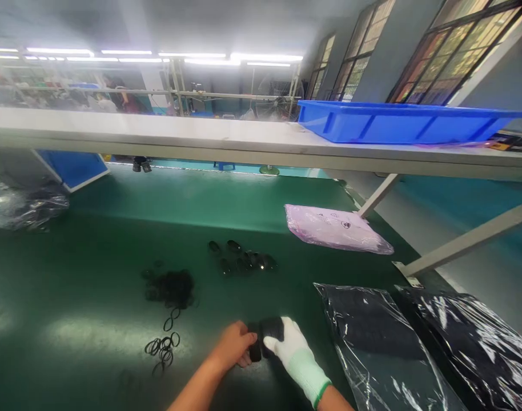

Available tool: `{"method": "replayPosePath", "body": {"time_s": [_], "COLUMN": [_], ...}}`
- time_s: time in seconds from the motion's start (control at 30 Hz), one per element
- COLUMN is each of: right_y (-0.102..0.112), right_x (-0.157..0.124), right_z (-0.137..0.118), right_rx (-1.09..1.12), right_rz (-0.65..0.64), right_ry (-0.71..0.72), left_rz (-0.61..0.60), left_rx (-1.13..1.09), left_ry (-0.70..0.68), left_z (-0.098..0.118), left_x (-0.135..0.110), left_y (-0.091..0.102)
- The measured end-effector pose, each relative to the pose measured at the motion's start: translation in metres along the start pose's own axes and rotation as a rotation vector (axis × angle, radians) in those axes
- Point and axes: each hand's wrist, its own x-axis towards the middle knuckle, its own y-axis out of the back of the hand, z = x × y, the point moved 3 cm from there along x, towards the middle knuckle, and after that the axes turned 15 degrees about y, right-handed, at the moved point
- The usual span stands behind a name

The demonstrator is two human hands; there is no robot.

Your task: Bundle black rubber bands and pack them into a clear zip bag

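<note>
My bare left hand (234, 344) and my white-gloved right hand (292, 347) meet low in the head view, both closed on a small black bundle (267, 330) held just above the green table (93, 297). To the left of my hands lie several thin black elastic rings (163, 346), and beyond them a dark heap of more rings (171, 287). A row of finished black bundles (243, 260) lies further out on the table.
A pink plastic bag (334, 228) lies at the right rear. Two clear bags of black material (372, 331) (479, 342) sit at the right. A white shelf (201, 137) spans overhead with a blue tray (398, 121) on it. Crumpled clear plastic (21, 208) is far left.
</note>
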Motion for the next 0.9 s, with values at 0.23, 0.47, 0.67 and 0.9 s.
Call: {"method": "replayPosePath", "body": {"time_s": [0.23, 0.47, 0.67, 0.9], "right_y": [0.001, 0.001, 0.003, 0.003], "right_x": [0.0, -0.003, -0.003, -0.001], "right_z": [0.0, -0.013, -0.014, -0.009], "right_rx": [0.0, -0.12, -0.119, -0.1], "right_rz": [-0.008, 0.003, -0.054, -0.065], "right_ry": [0.006, -0.067, -0.115, -0.142], "left_rz": [-0.002, 0.027, 0.695, 0.802], "left_rx": [-0.05, 0.187, 0.598, 0.953], "left_ry": [-0.03, -0.041, -0.173, -0.314], "left_z": [0.003, 0.007, 0.063, 0.088], "left_x": [0.005, 0.008, 0.016, 0.03], "left_y": [-0.009, -0.003, 0.083, 0.117]}}
